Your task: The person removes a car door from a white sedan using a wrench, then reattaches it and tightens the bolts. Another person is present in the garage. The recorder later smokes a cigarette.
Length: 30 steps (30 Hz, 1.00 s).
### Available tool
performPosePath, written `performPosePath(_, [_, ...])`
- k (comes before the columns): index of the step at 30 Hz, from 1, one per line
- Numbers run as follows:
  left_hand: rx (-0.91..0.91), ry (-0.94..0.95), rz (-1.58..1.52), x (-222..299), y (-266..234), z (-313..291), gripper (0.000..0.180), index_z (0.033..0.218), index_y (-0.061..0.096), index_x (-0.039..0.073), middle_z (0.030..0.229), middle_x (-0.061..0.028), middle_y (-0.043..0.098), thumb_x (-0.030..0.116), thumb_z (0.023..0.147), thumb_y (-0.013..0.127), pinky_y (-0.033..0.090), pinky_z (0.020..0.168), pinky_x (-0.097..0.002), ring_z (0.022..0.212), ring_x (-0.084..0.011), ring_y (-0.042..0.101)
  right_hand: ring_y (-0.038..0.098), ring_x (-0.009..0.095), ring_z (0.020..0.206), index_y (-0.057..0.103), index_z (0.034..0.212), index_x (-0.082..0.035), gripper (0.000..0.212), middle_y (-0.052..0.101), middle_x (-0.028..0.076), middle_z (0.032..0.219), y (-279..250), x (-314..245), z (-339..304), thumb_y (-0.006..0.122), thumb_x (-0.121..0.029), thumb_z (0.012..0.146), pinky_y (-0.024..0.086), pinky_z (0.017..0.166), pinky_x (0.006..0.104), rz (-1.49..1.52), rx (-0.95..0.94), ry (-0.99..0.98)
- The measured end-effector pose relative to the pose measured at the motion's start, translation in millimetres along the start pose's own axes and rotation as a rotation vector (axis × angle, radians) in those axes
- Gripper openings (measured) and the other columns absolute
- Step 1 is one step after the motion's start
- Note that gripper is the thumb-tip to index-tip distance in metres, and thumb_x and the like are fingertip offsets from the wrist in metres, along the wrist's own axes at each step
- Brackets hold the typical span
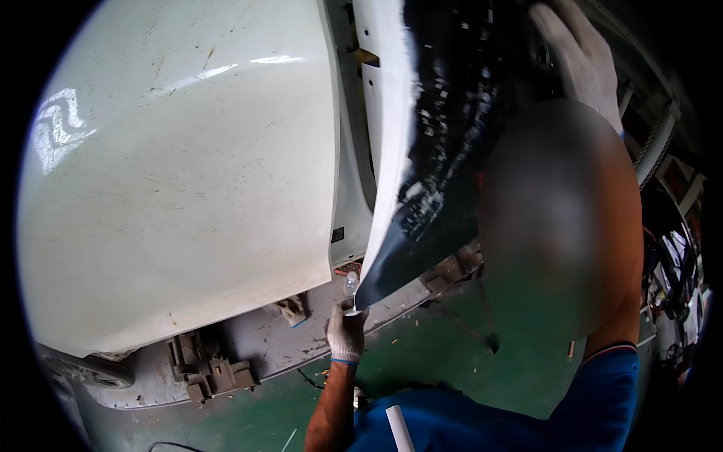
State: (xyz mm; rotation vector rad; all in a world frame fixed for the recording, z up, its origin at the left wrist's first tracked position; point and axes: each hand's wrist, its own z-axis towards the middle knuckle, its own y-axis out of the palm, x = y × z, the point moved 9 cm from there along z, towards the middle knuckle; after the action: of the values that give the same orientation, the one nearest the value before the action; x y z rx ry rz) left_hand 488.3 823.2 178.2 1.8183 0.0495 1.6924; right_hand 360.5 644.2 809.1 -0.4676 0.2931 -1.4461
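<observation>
My left hand, in a white knit glove, is closed on the lower pointed tip of a car fender. The fender has a white outer edge, and its dark inner side faces me. Higher up, at the far right, my gloved right hand has its fingers bent over the panel's upper part; their tips are partly lost against the dark surface. Left of the fender is a scratched white car door, with a narrow gap between them at the body pillar. A blurred patch hides part of my right arm and the panel's right side.
A small clear bottle and a loose glove sit on the grey platform below the door. Rusty metal clamps stand on its edge. The green floor has scattered debris. A white rod lies before my blue shirt.
</observation>
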Motion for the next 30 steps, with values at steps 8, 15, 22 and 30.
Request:
performPosePath(8, [-0.344,0.109,1.307,2.6,64.5,37.0,0.055,0.136,0.054,0.011,0.134,-0.0148,0.061,0.051,0.107,0.031,0.023,0.12,-0.0532,0.137,-0.0295,0.044,0.067,0.034,0.112,0.064,0.129,-0.003,0.049,0.064,0.018,0.127,-25.9,-1.0,-195.4,0.066,-0.035,0.093,0.054,0.094,0.0391,0.123,-0.463,0.133])
performPosePath(15, [0.093,-0.061,-0.677,-32.6,8.7,81.0,0.036,0.101,0.062,0.013,0.104,-0.0077,0.065,0.045,0.101,0.045,0.037,0.098,-0.0532,0.107,-0.0258,0.055,0.069,0.036,0.108,0.063,0.133,-0.014,0.043,0.068,0.02,0.127,-32.1,95.7,-486.2,0.061,-0.041,0.099,0.055,0.09,0.0441,0.129,-0.799,1.109])
performPosePath(22, [0.161,-0.206,-0.708,-38.7,-6.2,86.9,0.056,0.118,0.064,0.004,0.121,-0.014,0.066,0.052,0.099,0.044,0.042,0.105,-0.0501,0.115,-0.0294,0.058,0.067,0.036,0.11,0.069,0.121,-0.015,0.034,0.071,0.015,0.118,-41.5,50.8,-948.1,0.054,-0.036,0.099,0.054,0.094,0.046,-0.02,-1.124,1.277])
performPosePath(30, [0.369,-0.099,-0.597,-26.7,-43.7,92.6,0.092,0.157,0.031,0.004,0.168,-0.0127,0.025,0.073,0.097,0.035,0.011,0.127,-0.0471,0.157,-0.0286,0.016,0.062,0.024,0.055,0.06,0.072,0.004,0.029,0.057,0.011,0.063,-224.3,-232.8,-1199.4,0.072,-0.014,0.09,0.051,0.046,0.0439,0.137,0.059,3.027])
